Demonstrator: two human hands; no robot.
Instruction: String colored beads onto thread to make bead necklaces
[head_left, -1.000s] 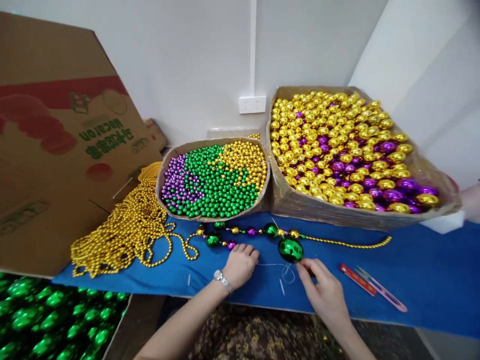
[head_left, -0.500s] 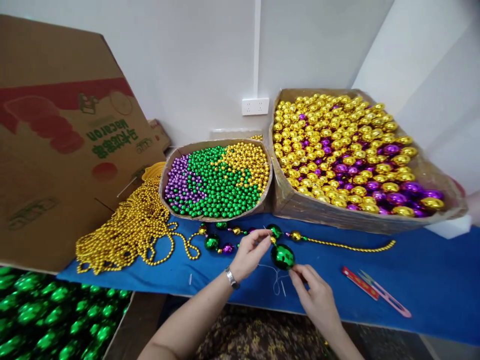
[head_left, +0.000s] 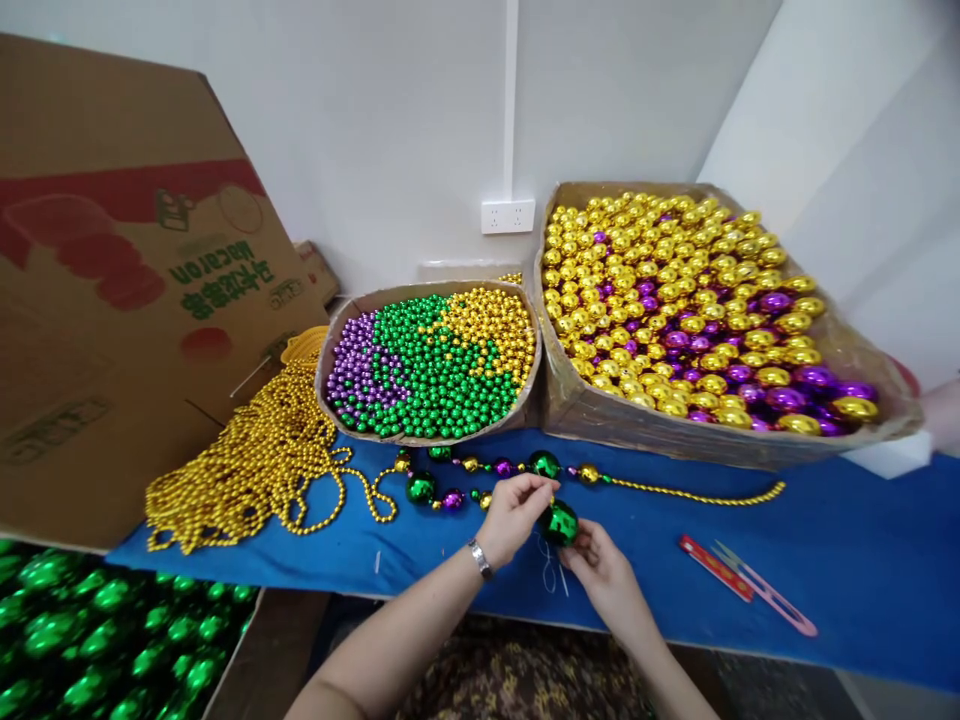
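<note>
A large shiny green bead (head_left: 559,523) is between my hands, above the blue cloth. My left hand (head_left: 517,515), with a metal watch on its wrist, pinches just above that bead; a hint of gold shows there, but what the fingertips hold is hidden. The fingers of my right hand (head_left: 600,568) are closed on the green bead's lower right side. Thin pale thread (head_left: 550,565) hangs in loops below it. Behind my hands lies a bead necklace (head_left: 451,499) of green, purple and gold beads, ending in a gold bead chain (head_left: 690,489) at the right.
A box of small beads (head_left: 431,440) and a larger box of gold and purple beads (head_left: 645,425) stand at the back. Gold bead chains (head_left: 247,460) are heaped left. Pink thread snips (head_left: 772,595) and a red packet (head_left: 716,567) lie right. Big green beads (head_left: 105,630) fill a container lower left.
My hands have drawn closer together, the right one moving left and the left one slightly right and down. The green bead has shifted a little left and down with them.
</note>
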